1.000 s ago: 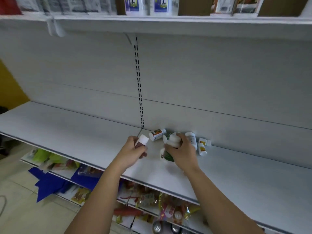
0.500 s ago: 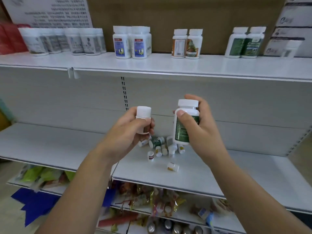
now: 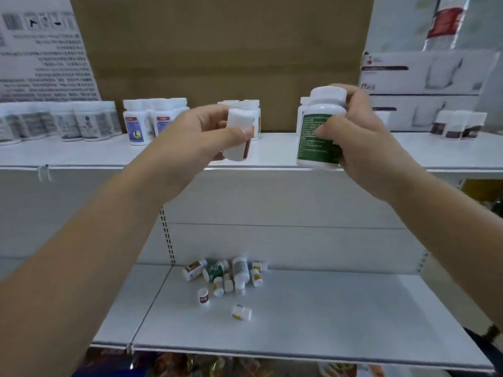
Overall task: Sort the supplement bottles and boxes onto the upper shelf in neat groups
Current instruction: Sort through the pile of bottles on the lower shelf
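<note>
Since half a second ago my view has tilted up and both hands have risen from over the lower shelf to the front edge of the upper shelf, which now fills the middle of the frame.

The right hand is clenched around the green-label bottle, the larger of the two. It stands upright, long axis vertical, cap up, its base level with the shelf lip. Its matching green-label pair sits just behind it, slightly left and farther back, so I judge this hand needs only a short push away from me.

The left hand grasps the small brown-label bottle, also upright, cap up, label edge facing right. The orange-label pair stands right behind it, but the nearest brown-label match, the small dark bottles, lies far right, nearer the right hand.

Loose bottles lie tumbled on the lower shelf.
</note>
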Motion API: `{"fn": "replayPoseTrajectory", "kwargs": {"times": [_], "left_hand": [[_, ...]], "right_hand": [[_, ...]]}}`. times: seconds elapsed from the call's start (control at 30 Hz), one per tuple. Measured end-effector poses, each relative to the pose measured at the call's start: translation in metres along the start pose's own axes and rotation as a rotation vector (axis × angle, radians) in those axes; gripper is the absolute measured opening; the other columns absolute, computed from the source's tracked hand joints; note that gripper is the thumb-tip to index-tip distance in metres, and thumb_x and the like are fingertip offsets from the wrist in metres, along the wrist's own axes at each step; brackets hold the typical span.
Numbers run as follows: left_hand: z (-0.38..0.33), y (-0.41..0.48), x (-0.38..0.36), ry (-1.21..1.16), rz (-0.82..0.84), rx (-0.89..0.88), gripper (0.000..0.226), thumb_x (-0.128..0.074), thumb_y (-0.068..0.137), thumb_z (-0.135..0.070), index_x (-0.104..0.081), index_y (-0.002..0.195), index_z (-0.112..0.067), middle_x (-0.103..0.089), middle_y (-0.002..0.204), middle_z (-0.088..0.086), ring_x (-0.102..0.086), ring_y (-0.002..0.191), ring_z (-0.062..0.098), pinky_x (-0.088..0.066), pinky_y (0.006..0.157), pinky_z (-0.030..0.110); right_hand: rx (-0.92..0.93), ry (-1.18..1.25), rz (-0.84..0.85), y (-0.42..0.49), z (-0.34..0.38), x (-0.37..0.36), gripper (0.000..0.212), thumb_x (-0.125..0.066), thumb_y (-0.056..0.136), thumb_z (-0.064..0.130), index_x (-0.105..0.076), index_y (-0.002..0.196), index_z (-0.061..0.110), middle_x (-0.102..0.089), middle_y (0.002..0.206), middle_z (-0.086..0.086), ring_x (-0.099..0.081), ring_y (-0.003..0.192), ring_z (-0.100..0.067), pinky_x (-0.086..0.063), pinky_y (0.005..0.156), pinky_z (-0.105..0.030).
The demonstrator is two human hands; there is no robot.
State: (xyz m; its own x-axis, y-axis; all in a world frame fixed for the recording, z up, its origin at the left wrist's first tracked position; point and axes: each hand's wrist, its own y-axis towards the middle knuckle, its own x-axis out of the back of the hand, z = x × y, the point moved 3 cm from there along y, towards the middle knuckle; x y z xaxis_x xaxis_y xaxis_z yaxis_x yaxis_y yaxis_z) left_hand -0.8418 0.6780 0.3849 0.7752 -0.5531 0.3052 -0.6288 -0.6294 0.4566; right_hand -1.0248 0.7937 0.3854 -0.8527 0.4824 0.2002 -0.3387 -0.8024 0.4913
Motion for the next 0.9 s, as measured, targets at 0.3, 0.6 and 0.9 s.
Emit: {"fn": "replayPoseTrajectory", "kwargs": {"times": [0.3, 0.6, 0.9], "left_hand": [[0.015, 0.104, -0.063, 0.327, 0.267, 0.145, 0.021, -0.068, 0.089, -0.02, -0.068, 0.11, -0.019, -0.072, 0.103, -0.001, -0.067, 0.1, 0.012, -0.055, 0.09, 0.028], [0.028, 0.166, -0.085, 0.417, 0.362, 0.142, 0.026, -0.072, 0.086, -0.013, -0.064, 0.108, -0.024, -0.071, 0.108, 0.001, -0.066, 0.1, 0.014, -0.052, 0.098, 0.038], [0.048, 0.173, -0.08, 0.302, 0.302, 0.108, 0.031, -0.067, 0.087, -0.003, -0.066, 0.113, -0.02, -0.07, 0.093, 0.003, -0.064, 0.08, 0.004, -0.053, 0.089, 0.03]], "right_hand": [[-0.043, -0.59, 0.141, 0.072, -0.041, 0.08, 0.056, -0.067, 0.088, 0.017, -0.029, 0.127, 0.025, -0.054, 0.118, -0.003, -0.058, 0.1, -0.016, -0.05, 0.091, -0.031], [-0.024, -0.974, 0.131, 0.137, -0.065, 0.105, 0.06, -0.076, 0.079, 0.028, -0.034, 0.122, 0.025, -0.05, 0.119, -0.01, -0.058, 0.092, -0.025, -0.051, 0.085, -0.043], [0.022, -0.876, 0.087, 0.148, -0.087, 0.111, 0.068, -0.077, 0.078, 0.027, -0.037, 0.133, 0.028, -0.047, 0.122, -0.008, -0.059, 0.101, -0.025, -0.05, 0.093, -0.044]]}}
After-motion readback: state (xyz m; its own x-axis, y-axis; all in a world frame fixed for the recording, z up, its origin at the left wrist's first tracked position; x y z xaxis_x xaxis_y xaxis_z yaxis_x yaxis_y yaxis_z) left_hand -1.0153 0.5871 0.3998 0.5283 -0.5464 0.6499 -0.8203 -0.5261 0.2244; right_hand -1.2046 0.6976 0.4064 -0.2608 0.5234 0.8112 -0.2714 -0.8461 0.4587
